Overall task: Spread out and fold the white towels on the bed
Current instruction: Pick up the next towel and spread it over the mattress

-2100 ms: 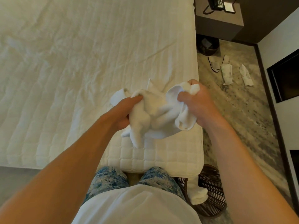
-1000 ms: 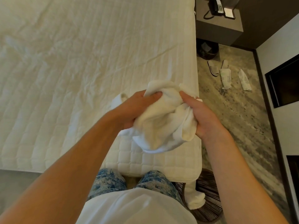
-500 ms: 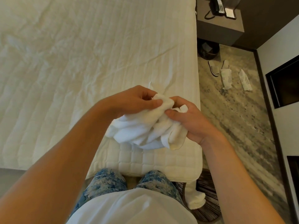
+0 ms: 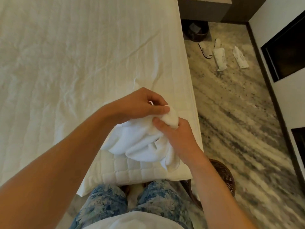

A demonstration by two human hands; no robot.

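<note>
Pinching the bunched towel (image 4: 142, 142), left hand (image 4: 138, 104) and right hand (image 4: 178, 136) are hiding its edges over the bed (image 4: 74, 63) corner.

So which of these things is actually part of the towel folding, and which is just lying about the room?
Part of the job: the bunched white towel, gripped by the left hand and the right hand; the bed beneath it.
Just lying about: the slippers, two wrapped packets, the dark bin on the floor.
</note>
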